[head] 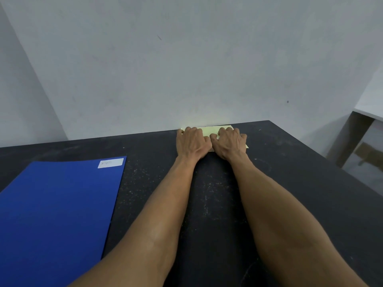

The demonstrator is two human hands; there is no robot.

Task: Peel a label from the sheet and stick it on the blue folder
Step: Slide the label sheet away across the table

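Observation:
The pale yellow label sheet [208, 130] lies flat at the far edge of the dark table, close to the wall. Both hands rest on top of it, side by side, and cover most of it. My left hand [191, 142] has its bent fingers on the sheet's left end. My right hand [229, 142] curls its fingers on the right half, thumb next to my left thumb. Whether a label is lifted is hidden under the fingers. The blue folder [58, 206] lies closed at the near left, with a white label [110, 163] stuck in its far right corner.
The dark speckled table [290, 183] ends at a grey wall [186, 69] just behind the sheet. Its right edge runs diagonally. Beyond that edge stands a white-topped piece of furniture [364, 139] with an open front.

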